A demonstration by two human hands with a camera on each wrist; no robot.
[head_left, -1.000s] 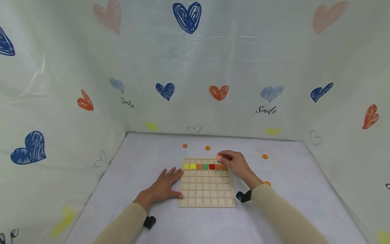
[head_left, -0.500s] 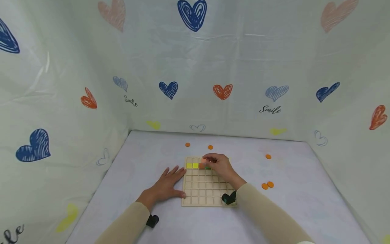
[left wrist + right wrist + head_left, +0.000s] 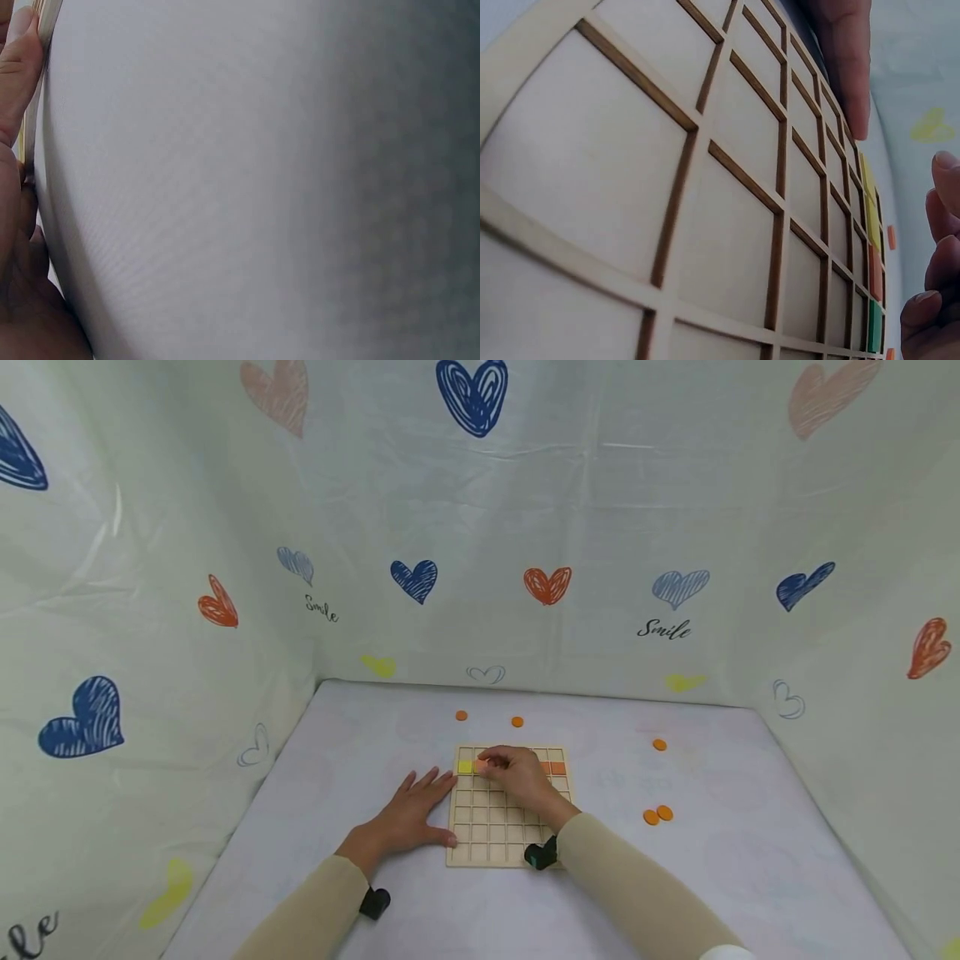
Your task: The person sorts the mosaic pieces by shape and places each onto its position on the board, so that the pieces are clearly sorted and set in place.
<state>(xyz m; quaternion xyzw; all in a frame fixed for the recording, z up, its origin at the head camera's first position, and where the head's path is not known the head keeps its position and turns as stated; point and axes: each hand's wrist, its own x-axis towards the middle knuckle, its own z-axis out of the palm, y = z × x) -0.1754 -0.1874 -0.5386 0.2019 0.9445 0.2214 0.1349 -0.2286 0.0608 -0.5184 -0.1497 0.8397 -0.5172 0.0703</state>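
A wooden grid board (image 3: 480, 827) lies on the table, with a row of coloured square tiles near its far edge. A yellow tile (image 3: 465, 767) shows at the left end and an orange tile (image 3: 558, 768) at the right; the hand covers most between them. My right hand (image 3: 521, 777) pinches a pale orange disc (image 3: 482, 765) over the second cell of that row. In the right wrist view, its curled fingers (image 3: 941, 247) are beyond the green tile (image 3: 874, 326); the disc is out of sight. With fingers spread, my left hand (image 3: 405, 817) rests against the board's left edge.
Two orange discs lie behind the board, one of them farther left (image 3: 461, 715). At the right are a lone orange disc (image 3: 659, 744) and a pair of discs (image 3: 651, 817) close together. A heart-printed sheet (image 3: 480, 635) rises behind the table (image 3: 360, 718).
My right hand has moved left along the tile row with the pale disc, from the right end to near the left end. My left hand stays at the board's edge.
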